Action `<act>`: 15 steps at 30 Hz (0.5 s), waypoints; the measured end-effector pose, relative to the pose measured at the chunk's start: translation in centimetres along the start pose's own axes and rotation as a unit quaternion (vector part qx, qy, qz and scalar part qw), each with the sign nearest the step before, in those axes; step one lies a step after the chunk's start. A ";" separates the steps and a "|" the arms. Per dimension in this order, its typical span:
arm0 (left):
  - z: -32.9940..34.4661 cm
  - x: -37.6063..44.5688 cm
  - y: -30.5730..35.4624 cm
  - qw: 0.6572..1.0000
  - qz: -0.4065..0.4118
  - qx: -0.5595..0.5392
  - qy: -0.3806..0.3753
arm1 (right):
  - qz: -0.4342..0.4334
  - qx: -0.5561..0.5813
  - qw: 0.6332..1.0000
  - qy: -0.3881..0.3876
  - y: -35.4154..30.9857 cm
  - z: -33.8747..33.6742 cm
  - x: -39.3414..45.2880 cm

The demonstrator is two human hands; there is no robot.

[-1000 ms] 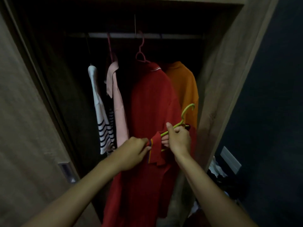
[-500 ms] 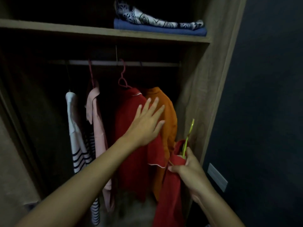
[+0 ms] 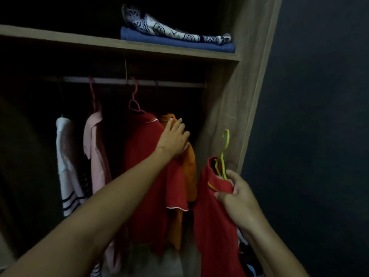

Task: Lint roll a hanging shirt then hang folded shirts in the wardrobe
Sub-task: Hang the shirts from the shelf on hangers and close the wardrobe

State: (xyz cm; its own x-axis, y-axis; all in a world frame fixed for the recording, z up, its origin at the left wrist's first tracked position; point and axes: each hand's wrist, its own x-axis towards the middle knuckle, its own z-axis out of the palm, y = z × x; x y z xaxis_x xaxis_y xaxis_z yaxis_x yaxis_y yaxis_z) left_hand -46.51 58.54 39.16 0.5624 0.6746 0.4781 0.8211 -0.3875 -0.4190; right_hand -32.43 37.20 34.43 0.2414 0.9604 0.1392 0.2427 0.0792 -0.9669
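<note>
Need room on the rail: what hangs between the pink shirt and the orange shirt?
In the head view, one red shirt on a pink hanger hangs between the pink shirt and orange shirt.

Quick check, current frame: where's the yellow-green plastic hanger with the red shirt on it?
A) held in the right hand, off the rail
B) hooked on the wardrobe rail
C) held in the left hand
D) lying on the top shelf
A: the right hand grips the yellow-green plastic hanger and its red shirt well below the wardrobe rail, hook free.

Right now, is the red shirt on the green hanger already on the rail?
Not yet. The right hand holds the red shirt on its green hanger, whose hook is free, below the rail.
</note>
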 end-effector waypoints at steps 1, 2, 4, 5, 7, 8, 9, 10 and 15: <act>0.2 -0.6 -0.3 1.000 0.002 -0.002 0.008 | -0.007 -0.007 1.000 0.003 -0.3 0.2 0.3; 0.4 -1.2 -0.8 1.000 0.002 -0.002 0.013 | -0.014 -0.014 1.000 0.002 -0.6 0.4 0.6; 0.9 -2.4 -1.9 1.000 0.004 0.004 0.014 | -0.030 -0.029 0.999 -0.002 -1.2 1.0 1.4; 1.1 -2.8 -2.5 1.000 0.007 0.011 0.013 | -0.039 -0.039 0.998 -0.004 -1.4 1.3 2.0; 1.5 -3.6 -3.6 1.000 0.017 0.018 0.018 | -0.048 -0.062 0.997 0.001 -1.9 2.1 3.7; 1.7 -3.8 -4.0 0.999 0.019 0.016 0.023 | -0.052 -0.074 0.996 0.010 -2.2 2.5 4.9; 1.9 -4.0 -4.4 0.999 0.019 0.013 0.028 | -0.058 -0.087 0.994 0.021 -2.7 3.0 6.3; 2.0 -4.2 -4.6 0.999 0.020 0.012 0.029 | -0.065 -0.096 0.993 0.032 -3.3 3.5 7.9; 2.0 -4.7 -4.9 0.997 0.019 0.035 0.062 | -0.115 -0.108 0.986 0.046 -8.0 5.8 15.4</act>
State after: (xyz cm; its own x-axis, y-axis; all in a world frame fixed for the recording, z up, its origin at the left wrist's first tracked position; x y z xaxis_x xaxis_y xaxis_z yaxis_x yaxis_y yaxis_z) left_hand -53.32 58.51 37.46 0.6050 0.5754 0.5503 0.7920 -0.3641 -0.4901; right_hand -36.09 52.91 43.08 0.2382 0.8944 0.3786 0.4939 0.2241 -0.8402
